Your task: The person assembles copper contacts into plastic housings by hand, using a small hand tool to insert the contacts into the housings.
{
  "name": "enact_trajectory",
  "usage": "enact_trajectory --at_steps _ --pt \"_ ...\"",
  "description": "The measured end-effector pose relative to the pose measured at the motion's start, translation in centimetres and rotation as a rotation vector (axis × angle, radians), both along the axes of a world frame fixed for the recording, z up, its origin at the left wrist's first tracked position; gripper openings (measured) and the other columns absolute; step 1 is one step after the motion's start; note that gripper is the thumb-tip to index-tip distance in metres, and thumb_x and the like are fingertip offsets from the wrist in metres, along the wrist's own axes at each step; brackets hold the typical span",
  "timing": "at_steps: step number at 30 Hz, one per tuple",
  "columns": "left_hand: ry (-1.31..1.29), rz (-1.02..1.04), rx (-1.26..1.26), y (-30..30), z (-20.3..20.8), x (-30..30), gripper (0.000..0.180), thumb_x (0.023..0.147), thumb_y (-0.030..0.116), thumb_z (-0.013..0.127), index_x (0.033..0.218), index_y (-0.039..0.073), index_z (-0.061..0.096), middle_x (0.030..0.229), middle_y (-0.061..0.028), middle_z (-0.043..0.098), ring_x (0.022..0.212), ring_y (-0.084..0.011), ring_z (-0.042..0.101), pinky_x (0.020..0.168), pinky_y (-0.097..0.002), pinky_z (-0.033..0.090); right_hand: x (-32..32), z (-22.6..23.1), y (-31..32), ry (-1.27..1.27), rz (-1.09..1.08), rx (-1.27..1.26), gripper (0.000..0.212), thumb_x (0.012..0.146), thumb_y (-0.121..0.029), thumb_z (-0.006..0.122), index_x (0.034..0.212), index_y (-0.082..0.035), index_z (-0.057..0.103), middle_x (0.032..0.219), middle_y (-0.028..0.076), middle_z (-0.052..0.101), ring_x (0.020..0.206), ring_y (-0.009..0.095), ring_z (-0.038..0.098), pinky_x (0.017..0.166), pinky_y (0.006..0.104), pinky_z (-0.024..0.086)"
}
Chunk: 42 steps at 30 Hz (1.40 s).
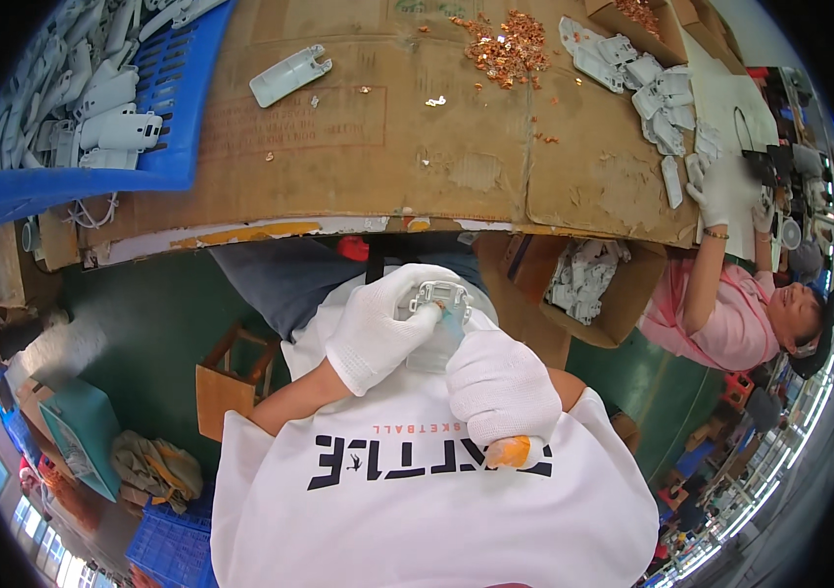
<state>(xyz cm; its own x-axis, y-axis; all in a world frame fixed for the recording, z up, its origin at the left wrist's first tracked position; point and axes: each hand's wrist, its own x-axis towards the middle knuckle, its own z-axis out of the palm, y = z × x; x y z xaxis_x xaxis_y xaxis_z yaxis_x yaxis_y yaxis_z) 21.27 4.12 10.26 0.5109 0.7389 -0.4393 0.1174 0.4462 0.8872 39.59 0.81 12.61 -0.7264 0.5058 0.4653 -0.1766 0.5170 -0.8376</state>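
Note:
Both my hands wear white knit gloves and work close together above my lap. My left hand [378,328] grips a light-grey plastic housing [439,291], its slotted end facing up and the thumb pressed into it. My right hand [505,382] is closed in a fist around a hand tool with an orange handle end [508,452], which sticks out below the fist. The tool's front reaches toward the housing; my fingers partly hide it, and its tip cannot be made out.
A cardboard-covered table [387,186] lies ahead, with a loose housing [289,75], a copper clip pile [510,49] and heaped housings [657,93]. A blue crate [167,176] of housings stands left. A carton [622,294] is right, near a co-worker's gloved hand [720,191].

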Motion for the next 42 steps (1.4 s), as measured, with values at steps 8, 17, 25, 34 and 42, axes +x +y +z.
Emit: enact_trajectory --at_steps 8,17,25,34,42 --pt "0.114 -0.059 0.045 0.2 0.4 0.1 0.025 0.083 0.002 0.059 0.107 0.004 0.066 0.096 -0.0065 0.069 0.089 -0.0095 0.064 0.078 -0.0235 0.05 -0.2 -0.7 0.0 0.164 -0.05 -0.001 0.022 0.076 -0.031 0.065 0.082 -0.011 0.059 0.081 0.008 0.058 0.068 0.031 0.056 0.064 0.041 0.046" --pt "0.297 -0.163 0.072 -0.2 0.7 0.3 0.023 0.085 0.007 0.056 0.104 0.006 0.068 0.086 -0.0089 0.069 0.077 -0.0143 0.065 0.068 -0.0252 0.05 -0.8 -0.2 1.1 0.127 -0.004 0.03 0.018 0.078 -0.027 0.06 0.075 -0.01 0.058 0.074 0.008 0.055 0.059 0.028 0.053 0.054 0.0374 0.041" --pt "0.17 -0.123 0.154 -1.0 -0.2 0.6 0.025 0.084 0.01 0.051 0.106 0.003 0.062 0.08 -0.0193 0.065 0.069 -0.0312 0.063 0.064 -0.0344 0.049 -1.2 -0.1 1.1 0.421 -0.156 0.111 0.037 0.091 -0.025 0.052 0.061 -0.003 0.051 0.058 0.01 0.053 0.044 0.026 0.05 0.045 0.0354 0.045" --pt "0.279 -0.14 0.288 -0.5 1.5 0.8 0.025 0.085 0.012 0.055 0.106 0.003 0.063 0.087 -0.021 0.066 0.082 -0.0364 0.066 0.07 -0.0377 0.051 -1.3 0.1 2.0 0.4 -0.185 0.163 0.032 0.088 -0.021 0.048 0.06 -0.006 0.046 0.063 0.012 0.051 0.047 0.026 0.049 0.045 0.0331 0.042" --pt "-0.189 0.222 -0.099 5.6 -0.9 2.8 0.031 0.09 -0.001 0.04 0.118 -0.001 0.054 0.098 -0.0186 0.066 0.087 -0.0253 0.067 0.075 -0.0363 0.058 -0.5 2.5 2.3 -0.215 -0.646 0.278 0.024 0.073 -0.025 0.069 0.08 -0.008 0.055 0.071 0.006 0.046 0.052 0.023 0.05 0.042 0.0353 0.038"
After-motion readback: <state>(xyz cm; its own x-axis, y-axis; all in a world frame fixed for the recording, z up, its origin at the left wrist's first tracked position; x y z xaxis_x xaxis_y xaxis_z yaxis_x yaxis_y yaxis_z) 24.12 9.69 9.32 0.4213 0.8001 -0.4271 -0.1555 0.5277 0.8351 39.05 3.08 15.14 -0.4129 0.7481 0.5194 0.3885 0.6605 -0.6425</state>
